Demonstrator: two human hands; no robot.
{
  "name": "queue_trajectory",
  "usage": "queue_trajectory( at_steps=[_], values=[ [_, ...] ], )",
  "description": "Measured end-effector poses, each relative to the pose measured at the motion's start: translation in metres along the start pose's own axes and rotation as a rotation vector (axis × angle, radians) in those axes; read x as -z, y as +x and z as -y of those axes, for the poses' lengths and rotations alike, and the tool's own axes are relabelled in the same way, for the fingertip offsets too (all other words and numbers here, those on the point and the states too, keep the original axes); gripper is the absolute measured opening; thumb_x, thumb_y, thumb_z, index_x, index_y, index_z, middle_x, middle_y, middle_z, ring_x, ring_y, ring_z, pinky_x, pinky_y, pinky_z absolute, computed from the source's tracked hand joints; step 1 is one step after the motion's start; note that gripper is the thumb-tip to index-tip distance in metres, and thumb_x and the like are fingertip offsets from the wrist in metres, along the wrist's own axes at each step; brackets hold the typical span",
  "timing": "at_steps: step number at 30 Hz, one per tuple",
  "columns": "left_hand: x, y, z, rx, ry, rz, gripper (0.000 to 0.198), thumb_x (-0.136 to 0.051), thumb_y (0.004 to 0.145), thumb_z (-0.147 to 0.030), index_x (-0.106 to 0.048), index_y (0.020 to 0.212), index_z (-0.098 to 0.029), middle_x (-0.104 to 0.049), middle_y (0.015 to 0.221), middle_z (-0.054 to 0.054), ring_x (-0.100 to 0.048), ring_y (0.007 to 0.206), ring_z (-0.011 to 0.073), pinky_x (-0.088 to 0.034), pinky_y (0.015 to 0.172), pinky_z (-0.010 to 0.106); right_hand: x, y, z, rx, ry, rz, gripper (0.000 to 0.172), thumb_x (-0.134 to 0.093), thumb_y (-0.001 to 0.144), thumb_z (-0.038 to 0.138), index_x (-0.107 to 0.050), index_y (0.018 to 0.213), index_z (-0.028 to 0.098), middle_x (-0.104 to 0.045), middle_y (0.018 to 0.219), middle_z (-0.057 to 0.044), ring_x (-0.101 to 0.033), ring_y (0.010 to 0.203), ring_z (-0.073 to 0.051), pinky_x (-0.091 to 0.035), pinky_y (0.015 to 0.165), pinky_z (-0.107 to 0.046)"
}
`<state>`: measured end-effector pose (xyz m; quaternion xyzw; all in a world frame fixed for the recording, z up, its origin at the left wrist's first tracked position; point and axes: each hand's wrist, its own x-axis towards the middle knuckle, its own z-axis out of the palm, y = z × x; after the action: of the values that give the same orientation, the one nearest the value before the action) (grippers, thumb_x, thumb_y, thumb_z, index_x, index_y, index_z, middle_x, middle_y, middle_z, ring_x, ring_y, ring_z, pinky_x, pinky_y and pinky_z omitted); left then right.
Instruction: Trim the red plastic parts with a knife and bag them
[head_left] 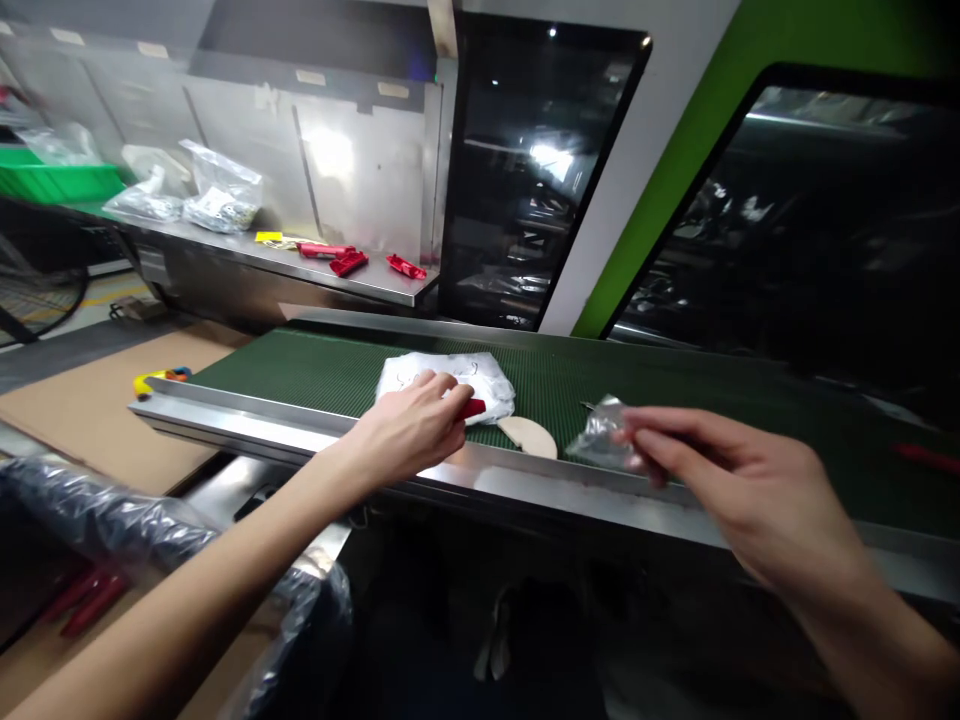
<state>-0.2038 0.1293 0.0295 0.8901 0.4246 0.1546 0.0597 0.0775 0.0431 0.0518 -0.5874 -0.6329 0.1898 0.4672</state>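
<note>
My left hand (pixel 420 425) is closed around a red plastic part (pixel 472 408), of which only one end shows past the fingers. It hovers over a white plastic bag (pixel 491 378) with dark handwriting on it, lying on the green conveyor belt (pixel 315 362). To the right, my right hand (pixel 742 480) pinches a small clear plastic bag (pixel 602 432) between thumb and fingers; its contents are blurred. Between the hands lies a flat cream-coloured rounded piece (pixel 531 437) at the belt's near rail.
Behind the belt, a metal shelf (pixel 375 283) bears several red parts (pixel 349 262) and clear bags (pixel 221 205). A yellow tool (pixel 161 380) lies by the belt's left end. A plastic-lined box (pixel 150 525) with red parts stands at lower left. Another red piece (pixel 926 457) is far right.
</note>
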Motion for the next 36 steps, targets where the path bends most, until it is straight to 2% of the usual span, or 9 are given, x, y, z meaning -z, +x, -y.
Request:
queue_trajectory(
  at_steps=[3, 4, 8, 13, 18, 23, 27, 33, 36],
  values=[
    [-0.006, -0.043, -0.044, 0.093, -0.188, -0.173, 0.028, -0.047, 0.094, -0.033, -0.051, 0.118, -0.020, -0.063, 0.101, 0.006, -0.060, 0.087, 0.0185, -0.047, 0.077, 0.029, -0.011, -0.034, 0.003, -0.006, 0.010, 0.025, 0.018, -0.074, 0.079, 0.042, -0.077, 0.089, 0.028, -0.074, 0.079, -0.001, -0.067, 0.066, -0.014, -0.053, 0.056, -0.017],
    [-0.013, -0.055, -0.062, 0.194, -0.499, -0.277, 0.025, -0.057, 0.090, -0.037, -0.054, 0.110, -0.022, -0.063, 0.086, 0.001, -0.058, 0.072, 0.0150, -0.047, 0.067, 0.024, -0.019, -0.044, 0.005, -0.016, 0.029, 0.062, 0.015, -0.074, 0.078, 0.041, -0.077, 0.084, 0.027, -0.074, 0.079, 0.000, -0.067, 0.065, -0.013, -0.053, 0.058, -0.017],
    [-0.049, -0.085, -0.122, 0.509, -1.186, -0.244, 0.043, -0.087, 0.057, -0.030, -0.061, 0.091, -0.023, -0.061, 0.070, -0.002, -0.052, 0.061, 0.0145, -0.043, 0.059, 0.024, -0.057, -0.075, 0.009, -0.199, 0.237, 0.293, 0.019, -0.072, 0.077, 0.039, -0.071, 0.071, 0.021, -0.069, 0.068, -0.001, -0.063, 0.061, -0.013, -0.050, 0.056, -0.018],
    [-0.071, -0.092, -0.136, 0.683, -1.565, -0.167, 0.037, -0.083, 0.061, -0.027, -0.057, 0.086, -0.018, -0.055, 0.071, -0.001, -0.047, 0.063, 0.0106, -0.039, 0.058, 0.021, -0.073, -0.087, -0.002, -0.535, 0.553, 0.504, 0.039, -0.081, 0.067, 0.047, -0.058, 0.067, 0.016, -0.059, 0.060, 0.001, -0.049, 0.052, -0.008, -0.038, 0.049, -0.017],
    [-0.080, -0.094, -0.135, 0.768, -1.806, -0.010, 0.039, -0.073, 0.074, -0.036, -0.045, 0.097, -0.022, -0.053, 0.068, -0.004, -0.038, 0.042, 0.0044, -0.025, 0.041, 0.018, -0.066, -0.093, -0.018, -0.564, 0.541, 0.585, 0.038, -0.073, 0.077, 0.051, -0.057, 0.075, 0.016, -0.057, 0.063, 0.002, -0.050, 0.054, -0.008, -0.040, 0.053, -0.020],
    [-0.098, -0.087, -0.132, 0.857, -1.531, -0.209, 0.030, -0.060, 0.077, -0.019, -0.045, 0.103, -0.023, -0.051, 0.077, -0.005, -0.042, 0.048, 0.0050, -0.033, 0.045, 0.018, -0.065, -0.107, -0.025, -0.223, 0.015, 0.521, 0.020, -0.052, 0.091, 0.036, -0.062, 0.085, 0.020, -0.050, 0.062, 0.003, -0.048, 0.056, -0.011, -0.037, 0.053, -0.022],
    [-0.108, -0.088, -0.126, 0.786, -1.208, -0.339, 0.030, -0.056, 0.082, -0.016, -0.047, 0.109, -0.024, -0.056, 0.085, -0.002, -0.056, 0.075, 0.0116, -0.048, 0.072, 0.022, -0.062, -0.109, -0.027, -0.018, -0.178, 0.516, 0.014, -0.046, 0.094, 0.026, -0.059, 0.099, 0.023, -0.052, 0.066, 0.004, -0.050, 0.057, -0.012, -0.042, 0.054, -0.023],
    [-0.115, -0.104, -0.126, 0.312, -0.647, -0.242, 0.048, -0.050, 0.089, -0.015, -0.046, 0.136, -0.020, -0.065, 0.106, 0.011, -0.064, 0.091, 0.0211, -0.050, 0.078, 0.031, -0.052, -0.099, -0.014, 0.281, -0.146, 0.421, 0.019, -0.056, 0.094, 0.029, -0.060, 0.112, 0.024, -0.060, 0.098, -0.005, -0.061, 0.085, -0.017, -0.053, 0.073, -0.028],
    [-0.117, -0.105, -0.125, 0.304, -0.629, -0.206, 0.050, -0.051, 0.088, -0.016, -0.047, 0.137, -0.019, -0.066, 0.109, 0.013, -0.064, 0.093, 0.0242, -0.049, 0.078, 0.034, -0.046, -0.095, -0.006, 0.318, -0.087, 0.460, 0.013, -0.054, 0.095, 0.022, -0.063, 0.103, 0.024, -0.062, 0.092, -0.004, -0.061, 0.079, -0.016, -0.053, 0.068, -0.026]
  ],
)
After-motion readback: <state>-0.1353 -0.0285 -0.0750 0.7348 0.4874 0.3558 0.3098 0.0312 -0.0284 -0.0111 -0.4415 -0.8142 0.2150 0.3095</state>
